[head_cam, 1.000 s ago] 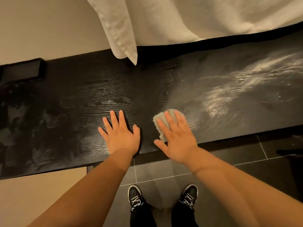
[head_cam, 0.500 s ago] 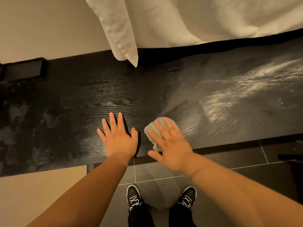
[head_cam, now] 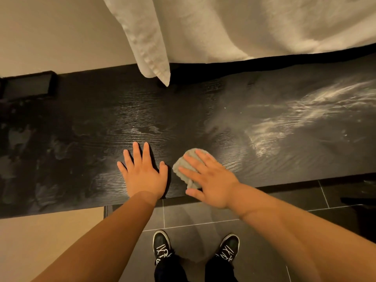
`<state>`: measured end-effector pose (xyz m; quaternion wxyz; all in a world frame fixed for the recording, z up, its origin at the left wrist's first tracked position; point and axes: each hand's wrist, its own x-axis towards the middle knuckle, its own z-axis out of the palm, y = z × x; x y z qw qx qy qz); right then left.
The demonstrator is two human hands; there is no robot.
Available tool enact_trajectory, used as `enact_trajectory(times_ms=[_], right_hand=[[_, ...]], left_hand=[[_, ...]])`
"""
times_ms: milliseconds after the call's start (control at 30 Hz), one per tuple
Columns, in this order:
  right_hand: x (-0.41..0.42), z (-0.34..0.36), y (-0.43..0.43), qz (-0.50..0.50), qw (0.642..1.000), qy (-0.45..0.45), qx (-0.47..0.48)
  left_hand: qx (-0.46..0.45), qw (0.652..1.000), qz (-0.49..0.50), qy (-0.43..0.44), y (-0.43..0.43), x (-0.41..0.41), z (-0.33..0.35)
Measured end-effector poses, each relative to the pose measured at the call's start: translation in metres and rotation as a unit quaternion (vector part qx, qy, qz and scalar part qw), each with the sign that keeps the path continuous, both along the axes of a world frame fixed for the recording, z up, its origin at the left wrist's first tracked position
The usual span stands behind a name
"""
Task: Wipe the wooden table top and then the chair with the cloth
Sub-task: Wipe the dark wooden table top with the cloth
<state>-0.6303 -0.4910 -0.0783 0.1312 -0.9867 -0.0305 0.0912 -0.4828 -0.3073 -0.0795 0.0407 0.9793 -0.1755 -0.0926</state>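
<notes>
**A:** What sits nearest?

**B:** Two black shoes (head_cam: 161, 244) on dark floor tiles (head_cam: 203, 216).

**A:** And the hands?

**B:** The left hand (head_cam: 143, 176) lies flat on the desk (head_cam: 81, 139) by its near edge. Its fingers (head_cam: 136, 153) are straight and spread, holding nothing. Just right of it, the right hand (head_cam: 211, 180) presses the grey cloth (head_cam: 188, 183) onto the desk with its fingers (head_cam: 204, 158) extended (not curled round it). The cloth peeks out past the fingertips.

**A:** Farther out?

**B:** Pale streaks (head_cam: 305, 112) smear the dark wood at the right. At the far left is a black object (head_cam: 28, 86), perhaps a box, though it's too dim to tell. White fabric (head_cam: 223, 27) hangs over the far edge.
</notes>
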Motion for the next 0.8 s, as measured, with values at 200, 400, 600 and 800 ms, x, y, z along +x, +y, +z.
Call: enact_trajectory(times_ms=[200, 400, 600, 800], right_hand=[[0.043, 0.006, -0.053, -0.172, 0.984, 0.036, -0.017], [-0.027, 0.001, 0.006, -0.018, 1.000, -0.022, 0.003], [0.016, -0.004, -0.055, -0.112, 0.993, -0.022, -0.038], [-0.038, 0.000, 0.031, -0.074, 0.996, -0.039, 0.007]], left_hand=[[0.003, 1.000, 0.002, 0.000, 0.000, 0.001, 0.000], [0.006, 1.000, 0.002, 0.001, -0.001, 0.001, 0.002], [-0.001, 1.000, 0.000, -0.001, 0.000, 0.001, 0.001], [-0.012, 1.000, 0.004, 0.006, -0.001, 0.000, 0.003]])
